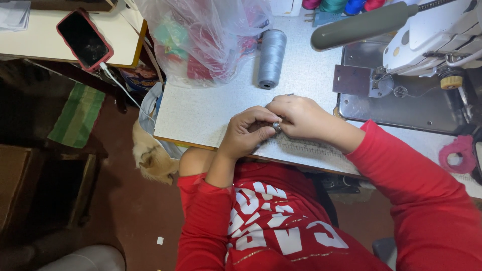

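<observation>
Left hand [246, 133] and right hand [296, 116] pinch a small metal bobbin [276, 126] at the table [201, 110] edge | both grips closed on it | grey thread cone [271, 57] stands untouched; judged an early stage

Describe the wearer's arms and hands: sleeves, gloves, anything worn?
Both hands are bare, without gloves. The left hand comes out of a bright red long sleeve pushed up the forearm; the right hand comes out of a matching red sleeve. No watch or bracelet shows.
</observation>
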